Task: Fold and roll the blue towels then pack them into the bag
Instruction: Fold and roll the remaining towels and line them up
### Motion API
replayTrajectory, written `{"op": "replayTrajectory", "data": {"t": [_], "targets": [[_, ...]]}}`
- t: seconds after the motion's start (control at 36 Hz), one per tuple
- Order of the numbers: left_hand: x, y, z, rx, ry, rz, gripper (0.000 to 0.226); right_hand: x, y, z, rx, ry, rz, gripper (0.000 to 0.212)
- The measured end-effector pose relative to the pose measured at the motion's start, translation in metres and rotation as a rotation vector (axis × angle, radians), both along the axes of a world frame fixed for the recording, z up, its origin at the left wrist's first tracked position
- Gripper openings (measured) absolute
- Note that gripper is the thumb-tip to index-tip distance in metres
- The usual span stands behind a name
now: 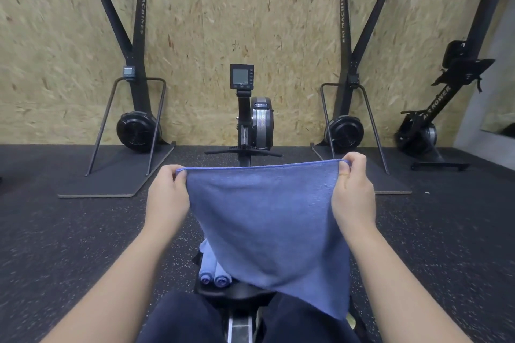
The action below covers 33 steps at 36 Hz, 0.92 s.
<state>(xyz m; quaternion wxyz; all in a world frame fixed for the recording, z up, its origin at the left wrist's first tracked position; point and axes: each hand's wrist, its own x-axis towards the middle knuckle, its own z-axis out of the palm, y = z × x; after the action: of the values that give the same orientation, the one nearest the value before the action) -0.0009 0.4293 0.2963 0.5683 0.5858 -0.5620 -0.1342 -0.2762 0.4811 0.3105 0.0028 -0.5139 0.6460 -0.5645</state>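
A blue towel (264,220) hangs spread out in front of me, held up by its top edge. My left hand (167,195) pinches the top left corner. My right hand (352,189) pinches the top right corner. The towel's lower end drapes down over my right leg. Below it, two rolled blue towels (213,276) lie side by side on the black rower seat (223,291), with more light blue cloth (204,248) behind them. The hanging towel hides whatever is further right on the seat. No bag shows in view.
I sit on a rowing machine whose monitor (242,75) and flywheel (262,122) stand ahead. Two ski machines (138,125) (347,131) on mats flank it against a chipboard wall. A folded rower (429,120) stands at the right. The floor is black speckled rubber.
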Motion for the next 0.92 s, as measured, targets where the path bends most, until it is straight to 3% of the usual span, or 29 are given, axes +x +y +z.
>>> {"op": "replayTrajectory", "data": {"t": [0.19,0.39,0.53,0.69,0.83,0.92], "targets": [[0.001,0.004,0.0,0.068,0.173,-0.083,0.027,-0.001,-0.001,0.0,0.028,-0.027,0.069,0.021],[-0.009,0.018,0.018,0.205,0.422,-0.231,0.018,0.01,0.005,0.009,0.004,-0.102,0.121,0.028],[-0.025,0.051,0.041,0.139,0.563,-0.526,0.02,0.027,0.013,0.022,-0.005,-0.154,0.217,0.026],[-0.039,0.075,0.053,0.039,0.396,-0.749,0.016,0.048,0.022,0.034,0.045,-0.137,0.413,0.013],[-0.048,0.076,0.05,-0.014,0.091,-0.763,0.026,0.06,0.031,0.037,0.04,-0.112,0.568,0.011],[-0.051,0.08,0.051,-0.074,0.054,-0.734,0.03,0.062,0.038,0.04,-0.002,-0.091,0.604,0.01]]}}
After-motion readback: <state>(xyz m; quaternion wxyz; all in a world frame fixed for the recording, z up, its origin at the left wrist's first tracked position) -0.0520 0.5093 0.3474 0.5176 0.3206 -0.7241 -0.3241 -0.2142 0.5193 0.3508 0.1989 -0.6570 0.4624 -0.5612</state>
